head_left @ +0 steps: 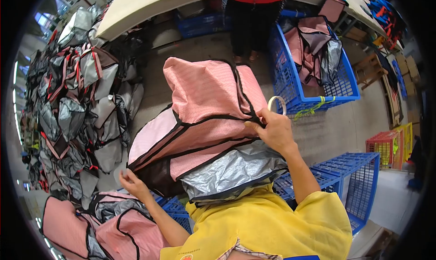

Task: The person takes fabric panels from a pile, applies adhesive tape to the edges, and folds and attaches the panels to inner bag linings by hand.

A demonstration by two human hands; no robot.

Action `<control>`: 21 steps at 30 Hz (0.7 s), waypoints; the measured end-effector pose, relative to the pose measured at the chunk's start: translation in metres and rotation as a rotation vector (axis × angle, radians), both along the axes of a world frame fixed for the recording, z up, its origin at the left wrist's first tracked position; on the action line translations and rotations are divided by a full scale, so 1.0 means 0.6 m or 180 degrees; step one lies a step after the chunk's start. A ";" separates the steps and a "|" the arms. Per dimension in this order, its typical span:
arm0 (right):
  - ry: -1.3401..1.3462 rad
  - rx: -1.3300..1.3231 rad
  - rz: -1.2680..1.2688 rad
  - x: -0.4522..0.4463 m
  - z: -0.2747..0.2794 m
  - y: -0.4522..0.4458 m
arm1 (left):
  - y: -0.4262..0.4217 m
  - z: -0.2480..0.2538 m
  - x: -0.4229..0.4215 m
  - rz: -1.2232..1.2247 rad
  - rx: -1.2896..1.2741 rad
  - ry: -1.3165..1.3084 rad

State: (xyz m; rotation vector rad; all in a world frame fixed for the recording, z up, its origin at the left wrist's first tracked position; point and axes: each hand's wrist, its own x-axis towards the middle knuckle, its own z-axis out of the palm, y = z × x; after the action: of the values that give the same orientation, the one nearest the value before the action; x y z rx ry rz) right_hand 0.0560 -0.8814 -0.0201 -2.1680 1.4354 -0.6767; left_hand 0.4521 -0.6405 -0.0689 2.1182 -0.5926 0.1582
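A pink bag (200, 92) with black edging and a crinkled silver lining (236, 169) lies across the front of my body. My right hand (274, 128) pinches its black-trimmed edge at the right, and a pale ring (277, 105), like a tape roll, shows beside that hand. Near the bag's lower left corner is my left hand (134, 183), its fingers apart, just beside the black edging. A dark mesh panel shows on the bag near this hand.
Blue crate (313, 99) with pink and silver bags stands at upper right. Bags (97, 78) are heaped at left, more pink ones (131, 233) at lower left. Blue crates (347, 169) are at right. A person (254, 15) stands ahead by a pale table (150, 6).
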 end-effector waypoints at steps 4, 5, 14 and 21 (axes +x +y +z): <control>0.0034 -0.0425 0.0186 0.000 0.004 0.013 | -0.131 0.103 -0.074 -0.0809 0.0205 -0.1198; 0.0011 -0.0496 0.0227 0.000 0.001 0.013 | -0.170 0.126 -0.105 -0.1333 0.0434 -0.1524; -0.0276 -0.0369 -0.0060 -0.008 -0.061 -0.032 | -0.187 0.010 -0.144 -0.2414 0.1109 -0.0947; -0.0212 0.0337 -0.0112 -0.036 -0.090 -0.053 | -0.136 0.009 -0.237 -0.2550 0.1118 -0.0951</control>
State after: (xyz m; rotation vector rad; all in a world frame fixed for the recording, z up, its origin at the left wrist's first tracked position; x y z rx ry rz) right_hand 0.0342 -0.9134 -0.0741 -2.0255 1.4446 -0.6636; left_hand 0.3098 -0.7222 -0.0636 2.0207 -1.6939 -0.0933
